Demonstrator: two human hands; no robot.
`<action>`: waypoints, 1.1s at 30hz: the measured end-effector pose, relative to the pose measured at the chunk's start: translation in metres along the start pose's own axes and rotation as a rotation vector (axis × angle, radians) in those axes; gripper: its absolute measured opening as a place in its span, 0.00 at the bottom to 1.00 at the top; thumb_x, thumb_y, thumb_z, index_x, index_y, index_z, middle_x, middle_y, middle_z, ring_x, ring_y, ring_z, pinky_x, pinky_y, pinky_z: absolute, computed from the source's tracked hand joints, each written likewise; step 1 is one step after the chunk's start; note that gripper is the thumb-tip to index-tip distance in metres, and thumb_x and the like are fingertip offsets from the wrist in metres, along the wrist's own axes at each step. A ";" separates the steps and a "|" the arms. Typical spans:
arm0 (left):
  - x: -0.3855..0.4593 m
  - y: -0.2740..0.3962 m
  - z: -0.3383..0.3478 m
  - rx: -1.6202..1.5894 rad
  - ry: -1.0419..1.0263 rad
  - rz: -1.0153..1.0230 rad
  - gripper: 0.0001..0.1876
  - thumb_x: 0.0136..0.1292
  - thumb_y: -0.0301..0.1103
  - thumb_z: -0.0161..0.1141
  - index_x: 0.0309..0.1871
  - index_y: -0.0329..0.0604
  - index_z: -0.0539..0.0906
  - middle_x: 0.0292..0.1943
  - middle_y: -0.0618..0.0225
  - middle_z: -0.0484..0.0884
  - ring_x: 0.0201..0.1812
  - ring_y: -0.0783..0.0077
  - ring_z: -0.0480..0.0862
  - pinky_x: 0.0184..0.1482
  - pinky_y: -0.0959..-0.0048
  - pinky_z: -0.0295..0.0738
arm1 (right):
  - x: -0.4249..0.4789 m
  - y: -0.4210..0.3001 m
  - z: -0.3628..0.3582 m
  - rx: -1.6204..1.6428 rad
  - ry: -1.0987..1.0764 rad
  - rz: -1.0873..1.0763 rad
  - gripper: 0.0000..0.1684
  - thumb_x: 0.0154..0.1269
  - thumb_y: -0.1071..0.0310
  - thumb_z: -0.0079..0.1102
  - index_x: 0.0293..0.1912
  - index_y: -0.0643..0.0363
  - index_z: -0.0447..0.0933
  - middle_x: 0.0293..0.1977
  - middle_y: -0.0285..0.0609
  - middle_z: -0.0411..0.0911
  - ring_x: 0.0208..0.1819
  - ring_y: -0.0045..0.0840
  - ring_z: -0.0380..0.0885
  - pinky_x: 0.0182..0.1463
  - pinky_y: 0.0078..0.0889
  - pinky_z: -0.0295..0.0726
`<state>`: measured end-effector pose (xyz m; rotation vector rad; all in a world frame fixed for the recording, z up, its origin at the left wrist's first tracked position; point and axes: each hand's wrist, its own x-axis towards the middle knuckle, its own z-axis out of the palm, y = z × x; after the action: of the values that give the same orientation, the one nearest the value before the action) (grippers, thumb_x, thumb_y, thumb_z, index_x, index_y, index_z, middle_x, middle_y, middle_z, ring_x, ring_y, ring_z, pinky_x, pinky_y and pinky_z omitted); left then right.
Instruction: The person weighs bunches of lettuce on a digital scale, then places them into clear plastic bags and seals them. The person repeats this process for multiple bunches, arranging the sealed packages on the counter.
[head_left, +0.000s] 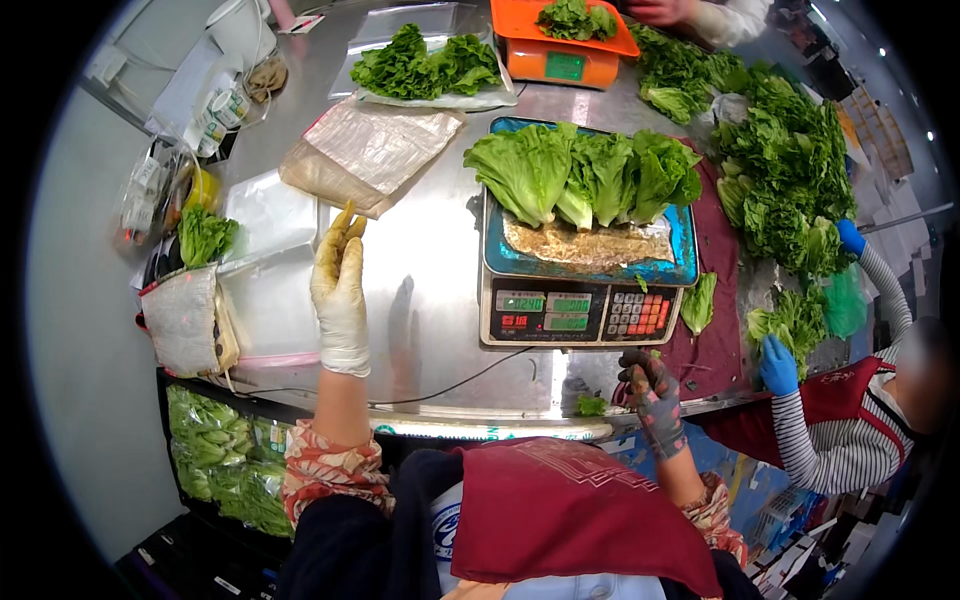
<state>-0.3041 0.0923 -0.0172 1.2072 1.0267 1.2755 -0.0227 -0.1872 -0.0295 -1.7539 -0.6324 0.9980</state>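
My left hand (340, 300), in a whitish glove stained yellow at the fingers, is over the steel table with nothing in it. Its fingertips come close to the lower edge of a folded woven cloth (375, 150). My right hand (652, 401), in a dark patterned glove, hovers by the table's front edge, fingers loosely curled and no thing visible in them. Just beyond it stands a digital scale (585, 311) with a blue pan (491, 240). Several heads of green lettuce (525, 176) lie side by side on that pan, cut ends towards me.
Clear plastic bags (274, 300) lie left. Beyond are an orange scale (559, 64) and lettuce on a bag (427, 67). Loose lettuce (787, 150) is heaped right, where a co-worker's blue-gloved hand (778, 366) touches a head. Bagged lettuce (217, 450) fills a crate lower left. A cable (457, 386) crosses the table.
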 end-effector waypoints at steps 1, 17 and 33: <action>-0.002 0.002 0.002 0.012 -0.004 -0.006 0.19 0.70 0.31 0.49 0.63 0.40 0.71 0.54 0.67 0.76 0.56 0.77 0.73 0.57 0.78 0.64 | 0.002 -0.001 -0.005 -0.047 0.002 -0.035 0.15 0.69 0.65 0.49 0.50 0.64 0.74 0.41 0.37 0.77 0.38 0.17 0.75 0.39 0.19 0.73; -0.048 0.026 0.050 0.191 -0.042 -0.071 0.18 0.69 0.29 0.48 0.61 0.37 0.72 0.59 0.65 0.74 0.55 0.73 0.75 0.58 0.75 0.67 | 0.109 0.144 -0.204 -0.541 0.421 -0.118 0.26 0.61 0.56 0.60 0.54 0.60 0.71 0.39 0.43 0.77 0.36 0.25 0.76 0.38 0.26 0.74; -0.072 0.011 0.122 0.065 -0.256 -0.123 0.15 0.70 0.27 0.48 0.57 0.33 0.74 0.54 0.58 0.78 0.52 0.71 0.78 0.59 0.73 0.69 | 0.103 0.067 -0.161 -0.808 0.378 -0.291 0.27 0.57 0.64 0.62 0.57 0.55 0.71 0.49 0.54 0.73 0.52 0.41 0.73 0.55 0.38 0.73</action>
<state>-0.1893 0.0111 0.0027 1.2984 0.9450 0.9705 0.1668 -0.2120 -0.0972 -2.3648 -1.0937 0.1747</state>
